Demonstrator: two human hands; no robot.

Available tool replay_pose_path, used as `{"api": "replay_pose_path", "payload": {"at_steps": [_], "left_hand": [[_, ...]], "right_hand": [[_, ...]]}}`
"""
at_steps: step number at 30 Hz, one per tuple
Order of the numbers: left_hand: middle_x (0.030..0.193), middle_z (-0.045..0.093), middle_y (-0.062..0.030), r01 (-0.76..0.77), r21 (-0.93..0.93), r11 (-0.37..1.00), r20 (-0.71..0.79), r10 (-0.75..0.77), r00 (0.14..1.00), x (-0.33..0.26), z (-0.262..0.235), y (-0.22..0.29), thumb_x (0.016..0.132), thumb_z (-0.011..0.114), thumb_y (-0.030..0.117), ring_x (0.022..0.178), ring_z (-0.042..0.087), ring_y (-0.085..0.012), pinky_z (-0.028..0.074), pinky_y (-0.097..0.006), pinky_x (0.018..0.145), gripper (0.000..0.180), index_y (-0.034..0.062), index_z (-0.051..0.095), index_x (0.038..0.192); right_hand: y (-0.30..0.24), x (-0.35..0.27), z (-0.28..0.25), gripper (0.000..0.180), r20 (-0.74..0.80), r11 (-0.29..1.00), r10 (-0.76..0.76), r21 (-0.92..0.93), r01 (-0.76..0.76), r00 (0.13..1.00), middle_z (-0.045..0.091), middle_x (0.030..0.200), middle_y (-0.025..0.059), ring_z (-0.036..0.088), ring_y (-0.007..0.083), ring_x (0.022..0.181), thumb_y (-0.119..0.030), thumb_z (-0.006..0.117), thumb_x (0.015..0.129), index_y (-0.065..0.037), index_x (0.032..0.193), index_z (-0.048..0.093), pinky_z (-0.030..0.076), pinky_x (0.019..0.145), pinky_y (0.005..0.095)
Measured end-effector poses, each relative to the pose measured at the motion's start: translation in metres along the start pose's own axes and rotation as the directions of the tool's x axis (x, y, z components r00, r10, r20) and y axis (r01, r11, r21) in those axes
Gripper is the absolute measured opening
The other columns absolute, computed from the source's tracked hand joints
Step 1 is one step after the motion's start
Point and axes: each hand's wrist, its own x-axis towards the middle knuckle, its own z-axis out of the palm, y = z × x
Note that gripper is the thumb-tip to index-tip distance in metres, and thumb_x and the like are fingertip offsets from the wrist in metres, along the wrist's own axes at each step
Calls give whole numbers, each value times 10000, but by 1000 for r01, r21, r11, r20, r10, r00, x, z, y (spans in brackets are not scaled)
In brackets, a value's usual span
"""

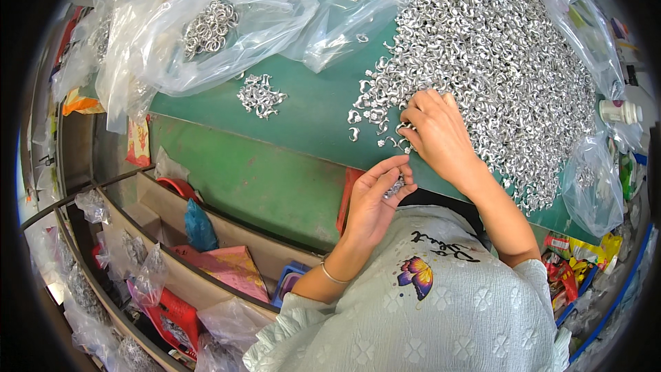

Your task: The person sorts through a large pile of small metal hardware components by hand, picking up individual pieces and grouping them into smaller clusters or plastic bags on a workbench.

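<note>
Left hand [379, 200]: fingers curled around some small silver pieces [394, 187], by the near edge of the green counter [317, 100]; count hidden.
Right hand [442, 136]: thumb and fingers bent down at the pile's near left fringe; whether they grasp a piece, cannot tell.
Main pile: curved silver castings [496, 62], heaped across the right of the counter, strays along its left fringe.
Small cluster [261, 96]: silver pieces, well apart, left of the pile.
Clear plastic bag [282, 10]: far left, with silver rings [210, 26].
Spill risk: loosened left fingers could drop pieces past the near edge.
Slide risk: a forearm brushing the heap could push castings off the near right edge.
Mixing risk: a tugged bag could scatter rings into the cluster.
</note>
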Motion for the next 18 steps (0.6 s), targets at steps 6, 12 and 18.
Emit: {"api": "replay_pose_path", "payload": {"at_steps": [6,12,18], "left_hand": [[945,583,-79,-16,0,1000,-54,16,998,-2,3,1,885,511,90,872,564,-150,491,-303,793,261,-35,542,1112],[976,593,-82,-16,2,1000,-73,16,997,-1,13,6,898,503,106,898,572,-151,489,-314,812,250,-26,547,1106],[961,597,-78,8,46,999,-7,-7,1000,-1,-3,-2,890,514,93,871,579,-143,493,-302,799,229,-16,560,1086]], "right_hand": [[4,-2,-15,105,67,931,78,353,-97,995,533,776,66,512,230,817,-105,672,692,-41,726,596,355,734,363],[10,-4,-26,115,168,892,2,446,-78,986,533,789,68,508,230,829,-107,674,697,-41,778,626,360,743,348],[4,-1,-15,112,82,997,-23,70,17,996,507,808,56,480,223,829,-102,668,690,-40,769,618,349,717,342]]}}
